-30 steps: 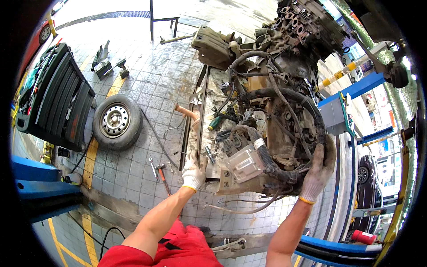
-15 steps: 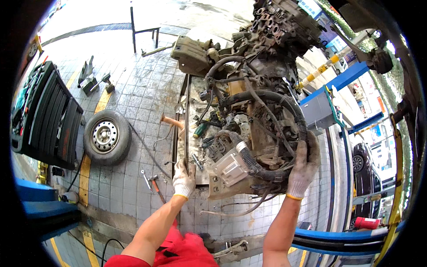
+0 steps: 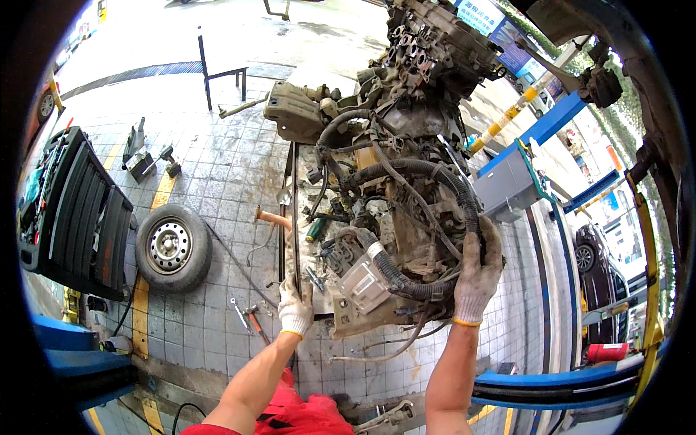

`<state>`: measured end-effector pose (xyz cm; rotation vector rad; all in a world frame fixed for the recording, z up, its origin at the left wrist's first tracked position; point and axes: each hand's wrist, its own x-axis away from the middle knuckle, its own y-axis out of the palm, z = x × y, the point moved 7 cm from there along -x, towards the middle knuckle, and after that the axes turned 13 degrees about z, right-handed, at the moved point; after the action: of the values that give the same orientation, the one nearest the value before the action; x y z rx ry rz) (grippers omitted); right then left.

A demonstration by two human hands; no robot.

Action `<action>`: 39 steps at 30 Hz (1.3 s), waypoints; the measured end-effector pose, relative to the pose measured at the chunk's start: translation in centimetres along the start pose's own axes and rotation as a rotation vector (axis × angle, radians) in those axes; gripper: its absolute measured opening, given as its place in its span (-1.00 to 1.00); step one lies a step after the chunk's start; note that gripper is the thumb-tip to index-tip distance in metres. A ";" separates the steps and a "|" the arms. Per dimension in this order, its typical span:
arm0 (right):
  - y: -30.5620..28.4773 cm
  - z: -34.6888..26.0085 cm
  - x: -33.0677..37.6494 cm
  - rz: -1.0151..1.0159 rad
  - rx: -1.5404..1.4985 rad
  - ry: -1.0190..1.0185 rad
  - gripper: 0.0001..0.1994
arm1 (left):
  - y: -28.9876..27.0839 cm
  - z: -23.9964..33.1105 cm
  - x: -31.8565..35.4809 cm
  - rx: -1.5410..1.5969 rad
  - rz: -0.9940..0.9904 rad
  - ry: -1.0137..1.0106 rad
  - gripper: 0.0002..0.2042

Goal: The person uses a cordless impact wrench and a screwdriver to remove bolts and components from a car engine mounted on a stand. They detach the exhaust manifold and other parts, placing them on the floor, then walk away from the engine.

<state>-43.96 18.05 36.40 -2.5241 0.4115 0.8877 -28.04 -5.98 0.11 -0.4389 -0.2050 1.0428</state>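
A big, grimy car engine (image 3: 406, 181) stands on a low metal frame (image 3: 293, 210) in the middle of a tiled workshop floor (image 3: 217, 167), thick black hoses (image 3: 428, 174) looped across its front; to the left lies a black ribbed tool case (image 3: 72, 217), opened out, and just beside it a spare wheel (image 3: 172, 247) flat on the tiles; a blue lift arm (image 3: 551, 388) runs along the lower right, and a dark metal stand (image 3: 221, 72) sits further back. The right hand (image 3: 478, 272), in a dirty white work glove, is pressed against the engine's right side, fingers curled over the corrugated hose (image 3: 406, 286) there; the left hand (image 3: 296, 308), gloved likewise, is clenched round the near end of the frame's dark bar, at the engine's lower left corner. A pale plastic box (image 3: 362, 284) hangs on the engine between the two hands; a wooden-handled hammer (image 3: 273, 217) rests by the frame; a small wrench (image 3: 239, 314) and pliers (image 3: 255, 322) lie on the tiles just left of the left hand.
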 end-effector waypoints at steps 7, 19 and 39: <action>-0.1 -0.1 0.1 0.006 -0.008 0.010 -0.58 | 0.5 -0.5 0.1 0.003 -0.013 0.012 -0.42; -0.3 -0.3 -0.1 0.025 0.060 -0.051 -0.54 | 0.2 -0.2 0.1 -0.064 0.027 0.054 -0.52; -0.2 -0.1 0.2 0.056 0.030 -0.005 -0.56 | 0.8 -1.3 0.1 -0.041 0.011 0.010 -0.44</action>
<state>-43.71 18.13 36.42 -2.4934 0.4919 0.9017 -28.15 -5.87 -1.41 -0.4829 -0.2156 1.0481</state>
